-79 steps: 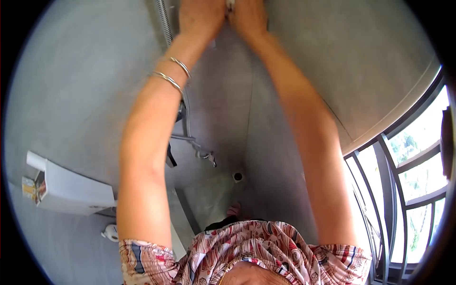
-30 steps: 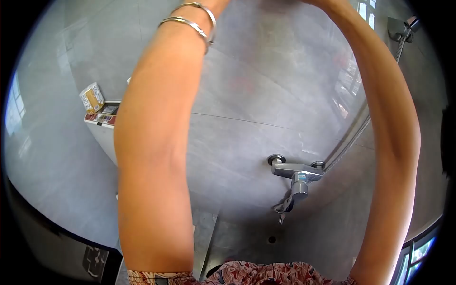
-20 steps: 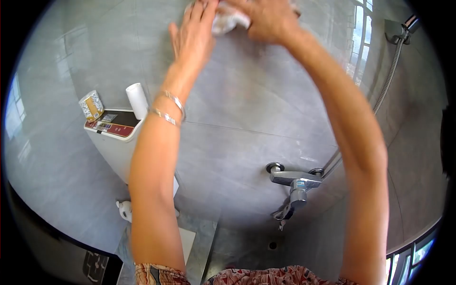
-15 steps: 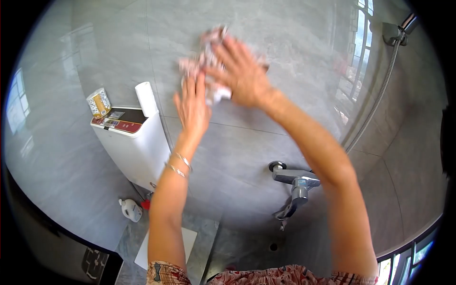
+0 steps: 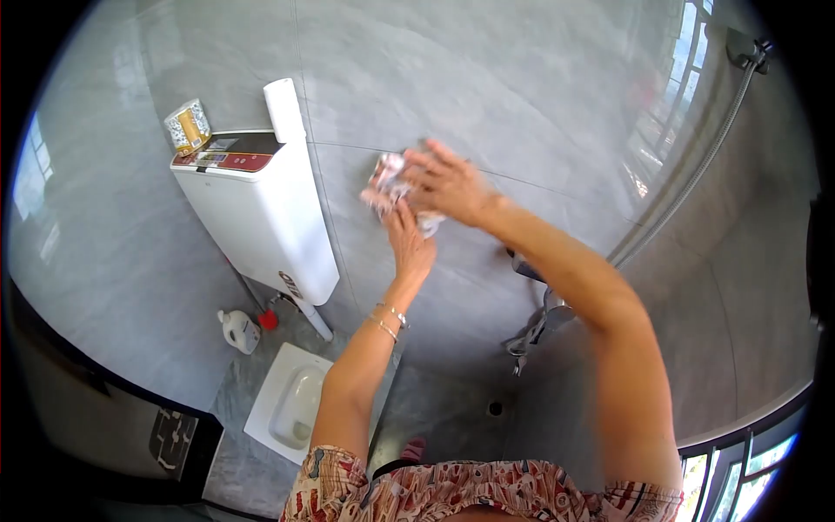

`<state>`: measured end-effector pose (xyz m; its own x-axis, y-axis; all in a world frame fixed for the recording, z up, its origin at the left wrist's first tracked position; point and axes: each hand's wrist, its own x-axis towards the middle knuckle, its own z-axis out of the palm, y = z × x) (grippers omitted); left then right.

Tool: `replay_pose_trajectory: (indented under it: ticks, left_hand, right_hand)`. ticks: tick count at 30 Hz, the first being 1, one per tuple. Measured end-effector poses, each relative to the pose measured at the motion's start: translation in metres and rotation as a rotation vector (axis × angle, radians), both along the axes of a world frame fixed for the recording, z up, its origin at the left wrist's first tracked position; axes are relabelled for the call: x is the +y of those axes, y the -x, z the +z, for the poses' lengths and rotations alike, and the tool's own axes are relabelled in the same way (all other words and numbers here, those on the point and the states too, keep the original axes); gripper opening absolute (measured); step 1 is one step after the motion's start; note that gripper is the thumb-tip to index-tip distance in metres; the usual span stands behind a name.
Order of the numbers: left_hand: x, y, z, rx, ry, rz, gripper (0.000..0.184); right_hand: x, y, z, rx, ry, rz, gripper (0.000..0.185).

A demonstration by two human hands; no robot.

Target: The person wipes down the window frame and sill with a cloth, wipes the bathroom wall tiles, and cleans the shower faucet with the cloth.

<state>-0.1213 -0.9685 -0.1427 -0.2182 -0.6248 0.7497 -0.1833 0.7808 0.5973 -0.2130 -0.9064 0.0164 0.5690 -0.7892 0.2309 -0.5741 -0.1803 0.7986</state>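
A crumpled pink-and-white patterned cloth (image 5: 383, 184) lies pressed to the grey tiled wall, just below a grout line. My right hand (image 5: 454, 189) holds the cloth's right side against the tile, its fingers laid over the fabric and slightly blurred. From below, my left hand (image 5: 411, 245) grips the lower part of the cloth, fingertips pushed into it. Bracelets circle the left wrist. The fabric under both sets of fingers is hidden.
Left of my hands hangs a white cistern (image 5: 248, 209) carrying a tissue pack (image 5: 188, 128) and a white roll (image 5: 284, 110). Below are a squat toilet (image 5: 291, 402) and a white jug (image 5: 238, 331). A mixer tap (image 5: 544, 320) and shower hose (image 5: 696, 178) are to the right.
Both hands have moved the cloth down the wall, from above the horizontal grout line to around and below it. The view has tilted lower, showing more of the toilet.
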Motion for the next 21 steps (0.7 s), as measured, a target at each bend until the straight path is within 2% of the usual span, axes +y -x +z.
replay_pose_trajectory:
  ticks: [3, 6, 8, 9, 10, 11, 12, 13, 14, 15, 17, 18, 20, 21]
  left_hand:
    - [0.004, 0.007, 0.077, 0.040, 0.189, 0.000, 0.084]
    - [0.010, 0.014, 0.165, 0.123, 0.372, -0.075, 0.095]
    - [0.019, 0.016, 0.224, 0.176, 0.408, -0.268, 0.099]
    - [0.024, 0.021, 0.251, 0.180, 0.422, -0.255, 0.099]
    - [0.030, 0.027, 0.274, 0.158, 0.421, -0.139, 0.099]
    - [0.032, 0.035, 0.289, 0.139, 0.423, -0.023, 0.098]
    - [0.036, 0.043, 0.301, 0.147, 0.450, -0.008, 0.098]
    - [0.039, 0.052, 0.309, 0.141, 0.401, 0.115, 0.099]
    - [0.041, 0.055, 0.314, 0.135, 0.346, 0.231, 0.099]
    - [0.039, 0.056, 0.317, 0.145, 0.367, 0.235, 0.099]
    - [0.034, 0.061, 0.322, 0.222, 0.370, 0.187, 0.104]
    - [0.028, 0.060, 0.325, 0.206, 0.406, 0.218, 0.100]
    - [0.013, 0.054, 0.341, 0.195, 0.460, 0.243, 0.099]
    - [0.003, 0.051, 0.351, 0.186, 0.499, 0.270, 0.097]
  right_hand:
    - [0.014, 0.025, 0.045, -0.128, 0.270, 0.181, 0.044]
    - [0.039, 0.040, 0.105, -0.139, 0.448, 0.083, 0.052]
    - [0.053, 0.043, 0.140, -0.136, 0.506, 0.028, 0.055]
    - [0.057, 0.045, 0.159, -0.271, 0.525, 0.057, 0.060]
    - [0.062, 0.047, 0.178, -0.404, 0.542, 0.087, 0.065]
    - [0.070, 0.049, 0.196, -0.395, 0.556, 0.105, 0.065]
    - [0.080, 0.050, 0.213, -0.546, 0.346, 0.127, 0.066]
    - [0.089, 0.052, 0.225, -0.690, 0.133, 0.147, 0.068]
    - [0.099, 0.054, 0.228, -0.839, 0.080, 0.229, 0.067]
    - [0.108, 0.059, 0.233, -0.828, 0.098, 0.241, 0.067]
    - [0.123, 0.075, 0.243, -0.462, 0.574, 0.171, 0.060]
    - [0.127, 0.093, 0.242, -0.458, 0.588, 0.175, 0.060]
    - [0.125, 0.123, 0.231, -0.267, 0.891, -0.114, 0.053]
    - [0.124, 0.129, 0.226, -0.266, 0.900, -0.118, 0.053]
